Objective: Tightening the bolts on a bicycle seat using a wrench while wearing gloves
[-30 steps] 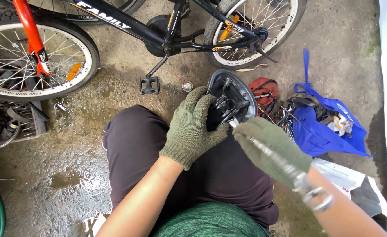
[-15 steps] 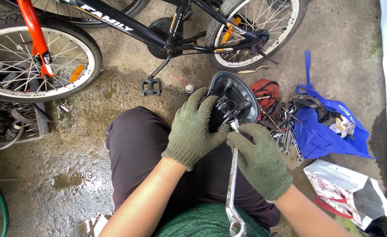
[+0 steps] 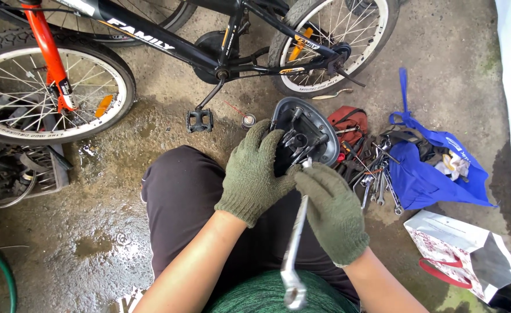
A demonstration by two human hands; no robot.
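Your left hand (image 3: pixel 255 174) grips the bike seat (image 3: pixel 302 136) mid-frame, your right hand (image 3: pixel 331 211) fingers squeeze the wrench (image 3: pixel 293 255); it could slip off the bolt.

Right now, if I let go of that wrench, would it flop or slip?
The wrench looks like bare steel, so probably rigid and heavy for its size. Its shiny shaft may slip through the right hand, though the knit glove likely helps.

The right gloved hand (image 3: pixel 332 211) now turns the long silver metal wrench (image 3: pixel 295 249) from pointing rightward to hanging down toward the lap.
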